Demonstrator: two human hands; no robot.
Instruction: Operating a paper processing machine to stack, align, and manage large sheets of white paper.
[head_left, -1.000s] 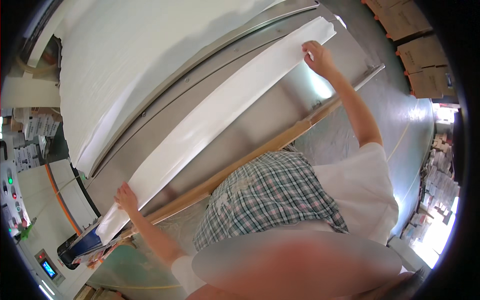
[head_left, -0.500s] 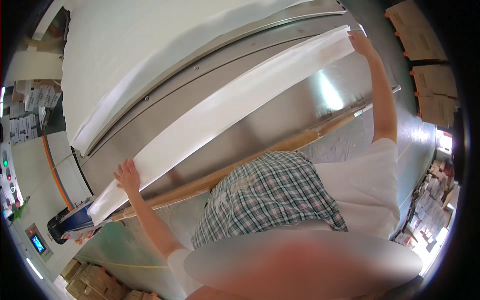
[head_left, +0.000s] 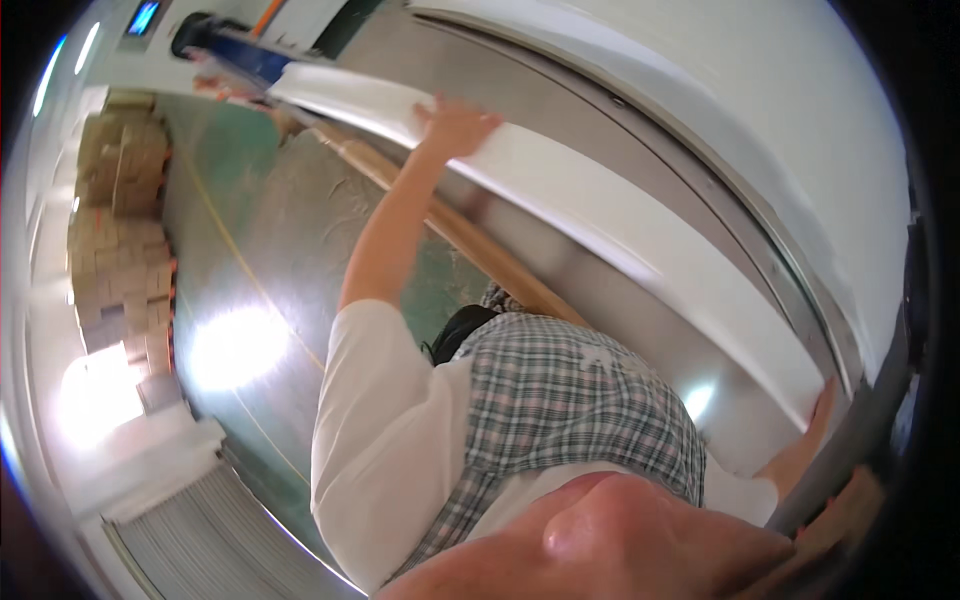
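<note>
A long folded strip of white sheet material, like fabric or thin film, lies along a metal table. My left hand rests on the strip toward its far left end, palm down with fingers spread. At the near right end of the strip is my right hand, seen edge-on, touching or close to the corner. Its fingers are mostly hidden, so its grip does not show. Beyond the strip, a large white sheet covers a raised bed with a metal rim.
A wooden rail runs along the table's near edge, against my checked apron. A blue part with a dark end sits at the table's far left. Stacked cartons stand across the green floor.
My view has swung toward the left side, so the table now slants down to the right. The left hand has shifted along the strip, away from its left end. The right hand stays by the other end.
</note>
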